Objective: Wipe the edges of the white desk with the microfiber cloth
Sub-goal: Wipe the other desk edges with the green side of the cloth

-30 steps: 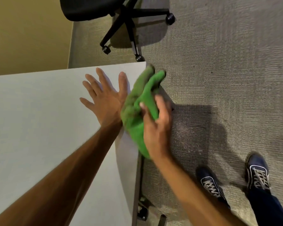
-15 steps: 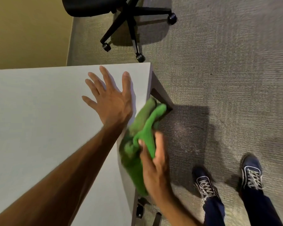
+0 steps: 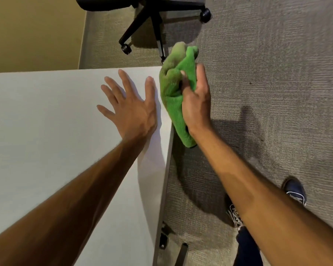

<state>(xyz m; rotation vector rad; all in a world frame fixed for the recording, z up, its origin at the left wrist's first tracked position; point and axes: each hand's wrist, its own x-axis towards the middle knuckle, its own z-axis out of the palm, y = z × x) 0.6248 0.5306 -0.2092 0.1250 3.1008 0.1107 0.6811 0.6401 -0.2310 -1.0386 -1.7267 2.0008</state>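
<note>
Against the right-hand edge of the white desk [image 3: 46, 121], at its far corner, the green microfiber cloth [image 3: 172, 98] is bunched in the right hand [image 3: 197, 106], whose fingers curl round it. Just beside it the left hand [image 3: 132, 112] lies flat on the desktop, fingers spread, holding nothing. Beyond stands a black office chair [image 3: 152, 22], cut off at the top, on grey carpet [image 3: 267, 73]; the right arm hides most of one shoe [image 3: 235, 217].

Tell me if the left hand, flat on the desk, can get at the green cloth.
Probably yes: the left hand lies open right beside the microfiber cloth, and only a bare strip of the white desk separates them.
</note>
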